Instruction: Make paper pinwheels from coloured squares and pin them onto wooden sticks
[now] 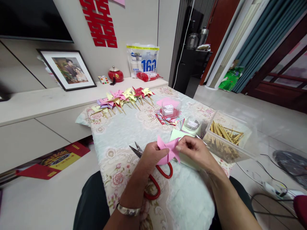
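Left hand (152,156) and right hand (195,149) pinch the pink pinwheel (168,149); a slack grip could let its folded tips spring open.

Pink paper piece (168,150), held: 1.
Red-handled scissors (136,150): 1 pair.
Finished paper pinwheels (124,97), in a row: roughly 10, overlapping, exact count unclear.
Clear plastic box (248,145): 1.
Wooden sticks (224,131) inside it: too many to count.
Clear round tubs: 2, larger tub (170,108) and smaller tub (192,123).
Stack of coloured paper squares (168,120): 1.
Framed photo (69,69): 1.
Red jar (115,74): 1.
White bag (142,59): 1.
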